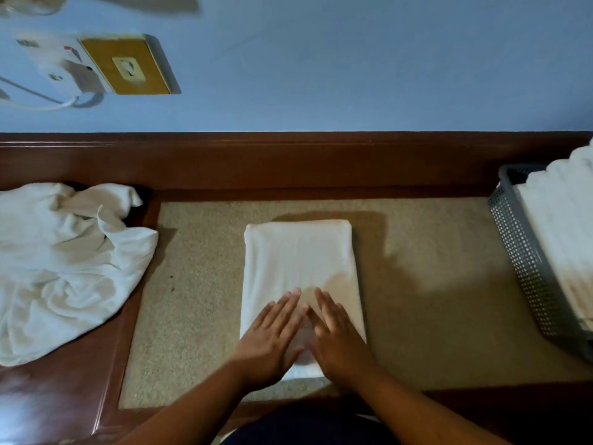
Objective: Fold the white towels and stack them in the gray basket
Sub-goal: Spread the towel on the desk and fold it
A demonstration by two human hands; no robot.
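At the left of the frame we see a loose heap of unfolded white towels [64, 268] lying on the bench [433, 316], presumably the supply awaiting folding, set apart from the working area. In the centre lies the folded towel [298, 255], a narrow rectangle on the beige inlay, its long axis running away from the person. Both hands rest flat on its near end: the left hand [272, 335] and the right hand [340, 335] lie side by side, almost touching, with fingers [285, 305] straight and slightly spread, clamped on nothing. We judge that this flat press serves to smooth the cloth and set the crease, so that the bundle holds its shape when lifted. At the right edge stands the gray basket [526, 268], holding a stack of folded towels [561, 226] that rises above its rim; it sits near the working area, we suppose, so that each finished towel travels only a short way. The central towel is not yet in the basket.
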